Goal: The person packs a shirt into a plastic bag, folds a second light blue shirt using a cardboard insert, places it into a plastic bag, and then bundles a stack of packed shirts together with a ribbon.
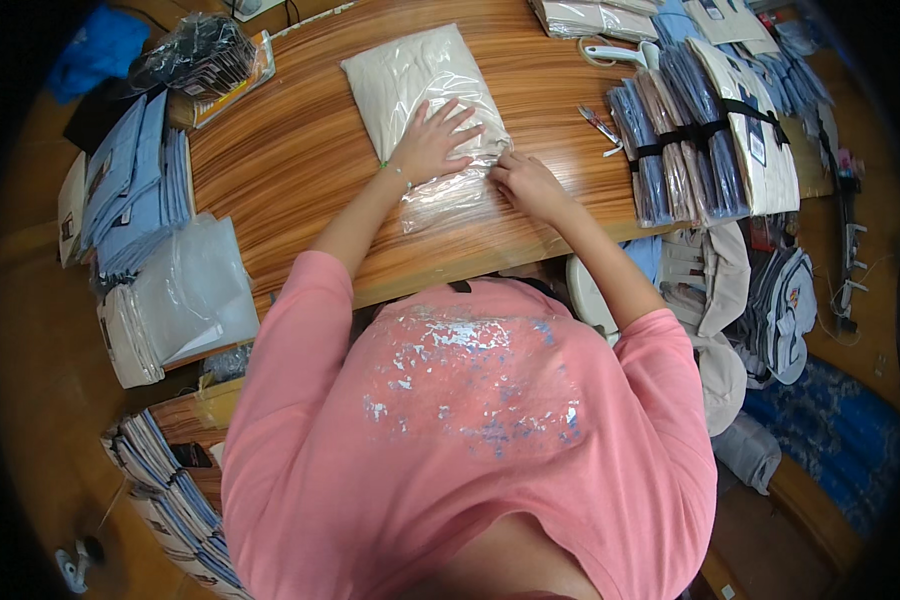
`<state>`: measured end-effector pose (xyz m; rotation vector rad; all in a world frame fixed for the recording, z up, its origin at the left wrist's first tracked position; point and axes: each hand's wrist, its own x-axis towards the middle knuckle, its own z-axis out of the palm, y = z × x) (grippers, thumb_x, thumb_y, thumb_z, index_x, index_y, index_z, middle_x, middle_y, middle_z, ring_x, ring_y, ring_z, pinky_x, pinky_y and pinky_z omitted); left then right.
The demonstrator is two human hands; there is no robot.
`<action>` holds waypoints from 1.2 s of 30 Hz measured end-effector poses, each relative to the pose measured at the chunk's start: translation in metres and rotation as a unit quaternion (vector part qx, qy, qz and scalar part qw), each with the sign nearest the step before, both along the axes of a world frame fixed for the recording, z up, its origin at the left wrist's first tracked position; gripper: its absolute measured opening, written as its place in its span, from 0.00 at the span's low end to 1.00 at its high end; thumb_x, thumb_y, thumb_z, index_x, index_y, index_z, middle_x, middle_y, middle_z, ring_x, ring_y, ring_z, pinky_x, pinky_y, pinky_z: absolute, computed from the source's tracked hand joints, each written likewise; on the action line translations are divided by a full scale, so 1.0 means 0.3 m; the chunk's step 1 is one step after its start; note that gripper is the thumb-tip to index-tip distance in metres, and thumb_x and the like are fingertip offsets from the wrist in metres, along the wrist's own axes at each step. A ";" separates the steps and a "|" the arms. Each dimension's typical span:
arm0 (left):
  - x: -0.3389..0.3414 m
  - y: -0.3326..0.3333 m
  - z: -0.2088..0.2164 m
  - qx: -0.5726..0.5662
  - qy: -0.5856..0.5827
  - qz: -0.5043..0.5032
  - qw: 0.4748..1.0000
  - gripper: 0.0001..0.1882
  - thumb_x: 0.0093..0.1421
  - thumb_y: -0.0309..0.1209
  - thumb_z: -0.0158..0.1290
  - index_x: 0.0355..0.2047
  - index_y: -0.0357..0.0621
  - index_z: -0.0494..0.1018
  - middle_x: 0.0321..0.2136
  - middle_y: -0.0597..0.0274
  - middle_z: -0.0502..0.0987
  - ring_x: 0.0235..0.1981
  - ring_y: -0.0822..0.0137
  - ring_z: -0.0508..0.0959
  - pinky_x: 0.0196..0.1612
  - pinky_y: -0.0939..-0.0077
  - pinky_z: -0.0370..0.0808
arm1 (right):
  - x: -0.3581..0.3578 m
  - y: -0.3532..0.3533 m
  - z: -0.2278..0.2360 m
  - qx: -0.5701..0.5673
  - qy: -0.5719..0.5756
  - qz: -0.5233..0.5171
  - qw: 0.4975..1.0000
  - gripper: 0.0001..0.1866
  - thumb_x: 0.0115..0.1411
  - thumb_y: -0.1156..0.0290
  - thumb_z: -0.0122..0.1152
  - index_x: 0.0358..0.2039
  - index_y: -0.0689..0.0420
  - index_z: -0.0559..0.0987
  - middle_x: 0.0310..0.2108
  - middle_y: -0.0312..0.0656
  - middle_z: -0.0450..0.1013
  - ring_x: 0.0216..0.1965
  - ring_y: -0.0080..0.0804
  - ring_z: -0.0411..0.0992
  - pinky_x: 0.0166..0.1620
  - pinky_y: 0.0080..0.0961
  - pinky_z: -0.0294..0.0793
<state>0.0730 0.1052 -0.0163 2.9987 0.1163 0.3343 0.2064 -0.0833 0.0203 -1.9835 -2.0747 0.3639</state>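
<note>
On the wood-grain table (280, 160) in front of me lies a clear plastic bag (448, 205) with a folded cream cloth item (410, 75) inside. The cloth fills the far part of the bag, while the near end is loose, shiny plastic. My left hand (432, 147) rests flat on top with its fingers spread. At the bag's right edge, my right hand (532, 187) has its fingers bent together, pinching the plastic. The tips of those fingers are partly hidden.
Bundled bagged garments (680, 140) line the table's right side, near small scissors (598, 125) and a white-handled tape dispenser (620, 53). Blue packed garments (135, 190) and clear plastic bags (205, 285) occupy the left. A black plastic-wrapped bundle (195, 58) sits far left.
</note>
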 end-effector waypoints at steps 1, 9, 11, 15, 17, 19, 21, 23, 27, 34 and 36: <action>-0.001 -0.001 -0.002 -0.002 0.001 -0.002 1.000 0.31 0.54 0.52 0.50 0.59 0.68 0.61 0.64 0.68 0.54 0.65 0.59 0.50 0.63 0.42 0.45 | 0.008 -0.011 -0.016 -0.002 -0.011 -0.004 1.000 0.08 0.49 0.72 0.56 0.31 0.57 0.77 0.37 0.44 0.70 0.43 0.41 0.68 0.45 0.37 0.68; -0.001 0.003 0.002 -0.011 -0.002 -0.001 1.000 0.31 0.54 0.51 0.51 0.59 0.69 0.61 0.63 0.67 0.55 0.65 0.58 0.50 0.63 0.41 0.44 | 0.010 -0.007 0.010 -0.008 -0.039 -0.007 0.999 0.07 0.49 0.74 0.55 0.31 0.55 0.77 0.38 0.39 0.71 0.44 0.35 0.68 0.46 0.34 0.65; 0.004 0.001 0.002 -0.007 -0.007 -0.003 1.000 0.31 0.54 0.51 0.51 0.58 0.68 0.62 0.63 0.66 0.56 0.65 0.58 0.51 0.62 0.42 0.44 | 0.019 -0.005 0.005 -0.013 -0.065 0.001 0.998 0.07 0.49 0.74 0.55 0.31 0.55 0.77 0.37 0.38 0.71 0.44 0.35 0.68 0.45 0.33 0.65; 0.002 0.002 0.004 0.003 -0.017 -0.001 1.000 0.30 0.53 0.51 0.51 0.57 0.67 0.64 0.62 0.65 0.58 0.64 0.59 0.52 0.62 0.42 0.46 | 0.024 -0.006 0.009 0.027 -0.092 0.036 0.995 0.08 0.51 0.72 0.52 0.32 0.55 0.76 0.36 0.38 0.71 0.44 0.34 0.68 0.45 0.31 0.65; 0.004 -0.003 0.003 0.000 -0.011 -0.001 1.000 0.30 0.53 0.51 0.51 0.58 0.67 0.63 0.62 0.66 0.57 0.65 0.59 0.51 0.62 0.42 0.45 | 0.027 -0.014 -0.001 0.071 -0.107 0.043 0.991 0.08 0.52 0.71 0.50 0.33 0.55 0.75 0.35 0.38 0.71 0.43 0.33 0.68 0.44 0.30 0.65; 0.002 0.004 -0.001 -0.010 -0.001 0.002 1.000 0.31 0.53 0.51 0.52 0.59 0.69 0.62 0.63 0.68 0.55 0.65 0.59 0.50 0.63 0.42 0.43 | 0.033 -0.013 -0.001 0.047 -0.115 0.060 0.990 0.08 0.52 0.71 0.50 0.32 0.55 0.75 0.34 0.37 0.71 0.42 0.33 0.69 0.45 0.30 0.65; 0.003 0.004 -0.005 -0.015 0.004 0.000 1.000 0.31 0.53 0.51 0.52 0.59 0.68 0.62 0.64 0.68 0.54 0.65 0.59 0.50 0.63 0.42 0.43 | 0.032 -0.018 0.006 0.051 -0.116 0.069 0.990 0.07 0.51 0.71 0.50 0.31 0.54 0.74 0.32 0.37 0.70 0.40 0.32 0.69 0.45 0.29 0.65; 0.003 0.006 -0.005 -0.015 0.007 0.000 1.000 0.31 0.53 0.51 0.52 0.59 0.67 0.62 0.64 0.68 0.54 0.65 0.60 0.50 0.63 0.42 0.43 | 0.019 -0.038 0.021 0.081 -0.110 0.070 0.988 0.05 0.51 0.70 0.50 0.30 0.53 0.72 0.31 0.36 0.70 0.39 0.32 0.69 0.45 0.29 0.65; 0.007 0.004 -0.001 -0.010 0.016 0.001 1.000 0.32 0.53 0.52 0.52 0.59 0.66 0.62 0.64 0.67 0.53 0.65 0.60 0.50 0.63 0.43 0.44 | -0.004 -0.045 0.045 0.099 -0.151 0.074 0.981 0.05 0.51 0.69 0.50 0.29 0.52 0.71 0.30 0.36 0.69 0.38 0.31 0.68 0.44 0.27 0.65; 0.010 0.004 0.004 -0.010 0.019 0.006 1.000 0.32 0.53 0.52 0.52 0.59 0.66 0.62 0.64 0.67 0.54 0.65 0.60 0.49 0.62 0.43 0.45 | -0.032 -0.174 0.081 0.073 -0.129 0.046 0.988 0.07 0.50 0.69 0.50 0.31 0.52 0.71 0.28 0.35 0.67 0.36 0.31 0.68 0.42 0.28 0.65; 0.010 0.000 -0.008 -0.009 0.008 0.005 1.000 0.32 0.53 0.52 0.51 0.59 0.66 0.62 0.64 0.67 0.54 0.65 0.59 0.50 0.62 0.43 0.45 | -0.047 -0.218 0.056 0.068 -0.112 0.014 0.991 0.08 0.49 0.69 0.52 0.31 0.53 0.71 0.28 0.36 0.67 0.36 0.32 0.68 0.41 0.28 0.64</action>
